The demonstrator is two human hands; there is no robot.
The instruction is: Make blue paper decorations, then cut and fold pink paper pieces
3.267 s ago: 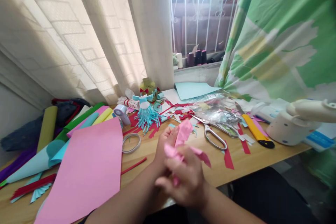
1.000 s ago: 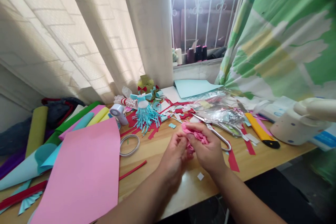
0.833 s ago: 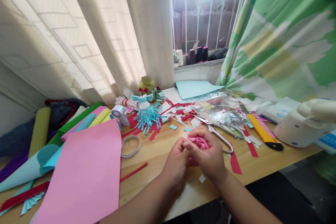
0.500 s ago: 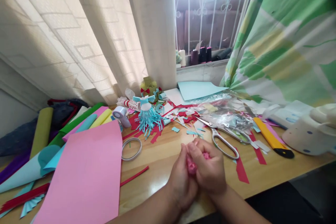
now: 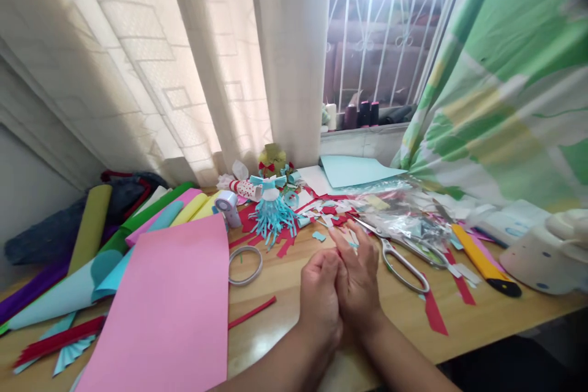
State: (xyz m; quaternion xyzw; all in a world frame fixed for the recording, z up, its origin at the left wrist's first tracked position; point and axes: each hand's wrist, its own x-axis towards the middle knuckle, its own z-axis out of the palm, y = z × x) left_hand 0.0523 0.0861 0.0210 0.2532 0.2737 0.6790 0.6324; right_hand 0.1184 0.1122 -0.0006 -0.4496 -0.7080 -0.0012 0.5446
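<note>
Wooden desk (image 5: 285,318) under the curtained window, littered with paper. At its front middle my left hand (image 5: 319,294) is curled and my right hand (image 5: 359,272) lies flattened against it, palms pressed tight to squash whatever sits between; that is hidden. Scissors (image 5: 404,260) lie just right, pink sheet (image 5: 169,312) left.
</note>
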